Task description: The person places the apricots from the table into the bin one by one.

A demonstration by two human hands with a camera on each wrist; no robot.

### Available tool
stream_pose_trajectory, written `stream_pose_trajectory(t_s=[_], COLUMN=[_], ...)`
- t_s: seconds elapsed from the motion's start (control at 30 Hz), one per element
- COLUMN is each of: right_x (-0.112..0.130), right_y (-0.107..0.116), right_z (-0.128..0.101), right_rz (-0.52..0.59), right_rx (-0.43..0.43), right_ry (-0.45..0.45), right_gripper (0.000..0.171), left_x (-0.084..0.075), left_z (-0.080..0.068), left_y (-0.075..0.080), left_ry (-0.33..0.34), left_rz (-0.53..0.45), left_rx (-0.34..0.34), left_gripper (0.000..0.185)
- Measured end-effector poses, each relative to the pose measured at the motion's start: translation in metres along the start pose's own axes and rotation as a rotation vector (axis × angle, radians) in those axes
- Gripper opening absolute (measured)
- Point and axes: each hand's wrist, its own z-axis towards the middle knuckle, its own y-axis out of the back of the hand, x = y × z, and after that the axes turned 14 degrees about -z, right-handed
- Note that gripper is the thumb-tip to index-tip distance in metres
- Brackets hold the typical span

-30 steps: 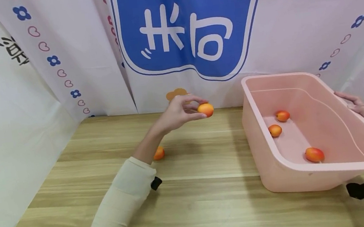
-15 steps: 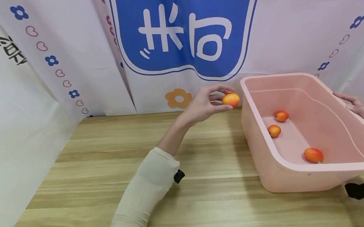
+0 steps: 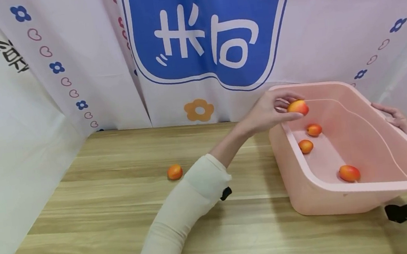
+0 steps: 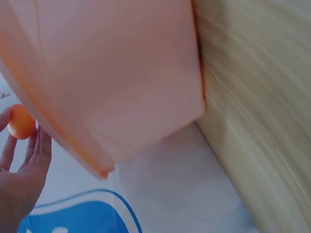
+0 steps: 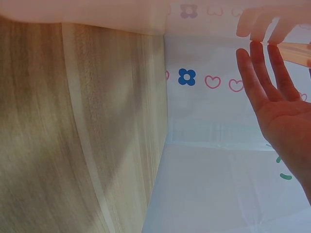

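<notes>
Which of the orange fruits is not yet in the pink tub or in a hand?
The lone fruit on the wooden table, left of the sleeve.

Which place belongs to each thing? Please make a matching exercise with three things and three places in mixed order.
Things:
1. left hand
2. right hand
3. lone orange fruit

Places:
a. on the wooden table, apart from the tub
b. on the far right rim of the pink tub
c. over the tub's left rim, pinching an orange fruit

Pairs: 1-c, 2-b, 3-a
</notes>
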Motion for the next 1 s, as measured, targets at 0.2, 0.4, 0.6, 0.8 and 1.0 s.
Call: stream_pose_trajectory(t_s=[0.2, 0.4, 0.6, 0.8, 1.0], right_x=[0.000, 0.000, 0.001, 0.003, 0.004], right_y=[0.000, -0.001, -0.002, -0.003, -0.003], right_z=[-0.003, -0.003, -0.003, -0.005, -0.005], right_rz=[-0.076, -0.102, -0.049, -0.181, -0.223], right_rx=[0.008, 0.010, 0.003, -0.038, -0.039], right_ry=[-0.011, -0.006, -0.038, -0.096, -0.100], right_gripper=[0.052, 0.052, 0.053, 0.049, 0.049], left_x=[-0.005, -0.012, -0.019, -0.019, -0.013], left_z=[0.014, 0.027, 0.041, 0.053, 0.062], left_y=[-0.021, -0.040, -0.059, -0.077, -0.091], left_ry=[0.031, 0.091, 0.116, 0.088, 0.162], left_rz=[-0.031, 0.010, 0.036, 0.069, 0.126], left_rx=[0.035, 0.033, 0.069, 0.106, 0.090], left_gripper=[0.040, 0.045, 0.048, 0.038, 0.035])
